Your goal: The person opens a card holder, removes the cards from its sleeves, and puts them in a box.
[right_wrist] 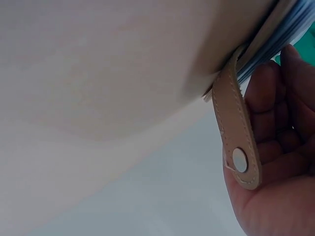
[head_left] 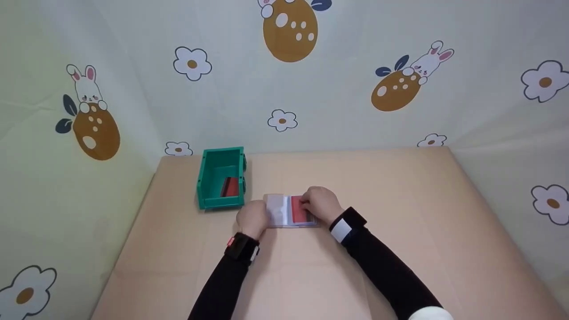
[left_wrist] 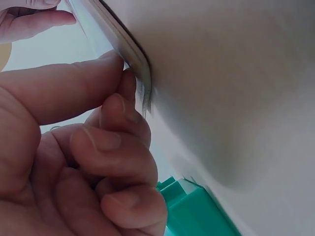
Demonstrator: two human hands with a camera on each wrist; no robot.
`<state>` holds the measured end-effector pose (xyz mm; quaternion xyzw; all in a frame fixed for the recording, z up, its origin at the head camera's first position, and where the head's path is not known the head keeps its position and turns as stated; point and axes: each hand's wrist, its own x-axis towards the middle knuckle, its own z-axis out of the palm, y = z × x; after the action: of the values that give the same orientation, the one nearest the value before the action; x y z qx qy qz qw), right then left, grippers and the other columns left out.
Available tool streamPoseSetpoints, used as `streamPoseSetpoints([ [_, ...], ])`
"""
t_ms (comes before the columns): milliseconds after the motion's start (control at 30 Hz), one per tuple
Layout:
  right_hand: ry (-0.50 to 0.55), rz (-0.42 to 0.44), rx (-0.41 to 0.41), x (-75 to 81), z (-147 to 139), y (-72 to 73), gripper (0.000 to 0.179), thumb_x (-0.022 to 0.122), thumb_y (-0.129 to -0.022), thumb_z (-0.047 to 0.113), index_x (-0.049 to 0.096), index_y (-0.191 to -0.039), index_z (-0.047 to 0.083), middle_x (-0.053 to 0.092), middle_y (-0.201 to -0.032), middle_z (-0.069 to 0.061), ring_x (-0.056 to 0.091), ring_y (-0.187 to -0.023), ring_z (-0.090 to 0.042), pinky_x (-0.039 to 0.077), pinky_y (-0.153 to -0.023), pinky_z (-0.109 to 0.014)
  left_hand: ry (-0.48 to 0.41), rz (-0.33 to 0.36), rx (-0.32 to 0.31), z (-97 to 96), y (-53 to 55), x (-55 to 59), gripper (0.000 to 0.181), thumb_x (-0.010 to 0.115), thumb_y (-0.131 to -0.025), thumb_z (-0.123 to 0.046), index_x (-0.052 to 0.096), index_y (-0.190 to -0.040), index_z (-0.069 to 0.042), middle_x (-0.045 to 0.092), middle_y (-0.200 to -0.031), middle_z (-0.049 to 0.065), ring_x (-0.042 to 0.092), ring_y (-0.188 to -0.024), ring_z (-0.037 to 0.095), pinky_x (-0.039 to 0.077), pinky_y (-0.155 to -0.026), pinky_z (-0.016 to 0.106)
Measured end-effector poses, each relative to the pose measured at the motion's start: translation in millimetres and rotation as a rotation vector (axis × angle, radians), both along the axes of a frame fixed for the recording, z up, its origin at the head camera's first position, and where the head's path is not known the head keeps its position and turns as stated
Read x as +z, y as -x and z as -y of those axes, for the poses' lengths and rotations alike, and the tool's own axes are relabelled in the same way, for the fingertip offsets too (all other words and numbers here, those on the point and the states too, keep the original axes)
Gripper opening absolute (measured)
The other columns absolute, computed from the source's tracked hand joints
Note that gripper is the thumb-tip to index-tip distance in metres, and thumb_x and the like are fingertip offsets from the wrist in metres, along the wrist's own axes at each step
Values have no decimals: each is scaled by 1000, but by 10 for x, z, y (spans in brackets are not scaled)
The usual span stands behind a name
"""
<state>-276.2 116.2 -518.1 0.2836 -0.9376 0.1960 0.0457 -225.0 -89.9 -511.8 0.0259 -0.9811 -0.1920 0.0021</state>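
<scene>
A small card holder (head_left: 278,212) with clear sleeves lies spread out on the table, in front of me. On its right side is a red card (head_left: 298,213) with a dark stripe near the lower end. My left hand (head_left: 252,218) pinches the holder's left edge between thumb and index finger; the other fingers curl beneath in the left wrist view. At the red card, my right hand (head_left: 323,204) has its fingers curled and its fingertips on the card's upper right part. A tan strap (right_wrist: 229,108) with a metal snap hangs from the holder beside the right palm.
Behind my left hand stands a green bin (head_left: 221,202), and a red and black card (head_left: 230,186) lies inside it. The tan table (head_left: 400,213) meets a patterned cloth backdrop (head_left: 240,98) at the back and sides.
</scene>
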Motion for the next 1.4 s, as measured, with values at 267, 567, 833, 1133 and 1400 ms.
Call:
streamPoseSetpoints([
  [267,8,-12,-14,24,-58,-9,7,78,-82,9,80,-88,11,67,-80,-4,64,-77,-22,51,-72,-39,-9,-38,-2,-7,-14,-9,17,59,-86,-2,64,-71,-3,67,-78,13,63,-70,29,51,-58,46],
  [567,19,-14,-69,38,-198,-36,12,79,-82,8,80,-93,8,71,-87,-6,67,-84,-22,53,-77,-39,-3,-18,5,-6,-21,-2,15,59,-88,-5,65,-75,-3,67,-81,14,64,-72,29,51,-60,46],
  [833,17,-20,-54,2,-234,-57,14,81,-80,10,80,-94,8,71,-84,-6,66,-80,-23,52,-74,-40,-8,-20,-1,-2,-17,-3,16,58,-88,-4,64,-73,-3,66,-79,13,63,-70,28,51,-58,46],
  [1133,4,-19,-65,-5,-222,-72,16,81,-79,10,80,-95,8,71,-85,-7,66,-79,-23,53,-74,-40,-15,-35,-1,7,-23,-5,17,59,-87,-4,64,-71,-3,66,-78,13,63,-69,29,51,-58,46],
  [1400,0,-7,-74,6,-224,-81,12,82,-79,10,81,-91,11,72,-87,-6,67,-83,-22,53,-76,-41,-21,-15,7,2,-5,-15,18,59,-86,-1,63,-68,-5,66,-75,11,63,-69,26,51,-57,45],
])
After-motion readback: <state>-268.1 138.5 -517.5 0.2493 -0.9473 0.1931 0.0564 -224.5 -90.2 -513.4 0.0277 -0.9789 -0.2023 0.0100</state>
